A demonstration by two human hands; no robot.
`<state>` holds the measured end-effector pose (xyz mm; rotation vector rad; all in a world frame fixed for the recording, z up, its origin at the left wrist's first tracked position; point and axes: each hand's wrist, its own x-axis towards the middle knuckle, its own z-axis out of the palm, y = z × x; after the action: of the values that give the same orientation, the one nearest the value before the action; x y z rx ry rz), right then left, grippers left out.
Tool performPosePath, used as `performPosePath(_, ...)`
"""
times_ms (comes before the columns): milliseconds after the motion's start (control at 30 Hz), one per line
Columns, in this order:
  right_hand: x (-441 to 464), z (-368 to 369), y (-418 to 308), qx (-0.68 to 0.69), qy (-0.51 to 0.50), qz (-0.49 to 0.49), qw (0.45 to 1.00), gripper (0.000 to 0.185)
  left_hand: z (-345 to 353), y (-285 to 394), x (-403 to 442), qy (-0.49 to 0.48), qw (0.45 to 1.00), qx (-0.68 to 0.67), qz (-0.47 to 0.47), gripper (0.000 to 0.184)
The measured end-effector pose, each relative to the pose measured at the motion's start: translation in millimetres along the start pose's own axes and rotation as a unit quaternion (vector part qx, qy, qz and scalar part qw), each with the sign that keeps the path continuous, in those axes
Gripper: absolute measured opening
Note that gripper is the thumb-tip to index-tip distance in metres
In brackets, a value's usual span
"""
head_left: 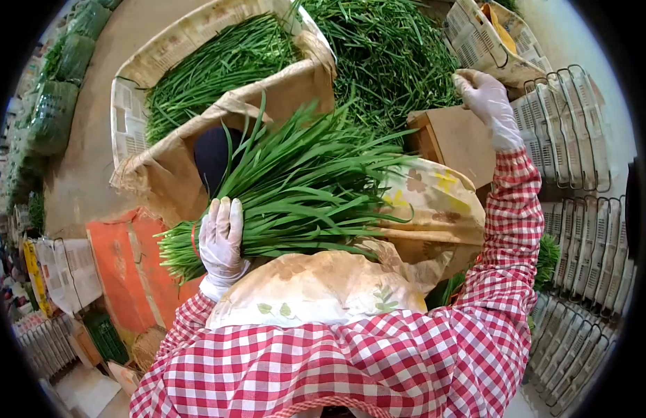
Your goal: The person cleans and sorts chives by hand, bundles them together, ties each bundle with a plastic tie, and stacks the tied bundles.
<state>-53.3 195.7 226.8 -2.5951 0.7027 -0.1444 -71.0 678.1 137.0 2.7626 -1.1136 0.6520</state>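
A thick bundle of garlic chives (302,188) lies across my lap, pale cut ends to the left and green leaf tips to the right. A thin red band (195,240) shows around it near the cut ends. My left hand (222,240), in a white glove, grips the bundle from above beside the band; its thumb is hidden. Away at the upper right, my gloved right hand (484,101) is raised beside a large heap of loose chives (392,63). Its fingers are curled together, and anything between them is too small to make out.
A cloth-lined white crate (131,115) with more chives stands ahead on the left. A cardboard box (462,139) sits below my right hand, with another crate (493,42) behind. Stacked crates (566,132) line the right side. An orange sack (138,265) lies at left.
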Motion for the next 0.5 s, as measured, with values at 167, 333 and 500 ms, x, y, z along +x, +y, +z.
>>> performPosePath(167,-39,6,-41,0.177,0.065,-0.069,0.98,0.037,10,6,1,-0.018,1.0,0.018,0.0,0.038)
performPosePath(333,-109,51,-144,0.022,0.026,-0.468,0.883,0.041,9,6,9,-0.036,0.999,0.028,0.017,0.044)
performPosePath(500,-129,119,-139,-0.066,-0.261,-0.515,0.814,0.081,-3,23,18,-0.073,0.997,0.012,0.023,0.047)
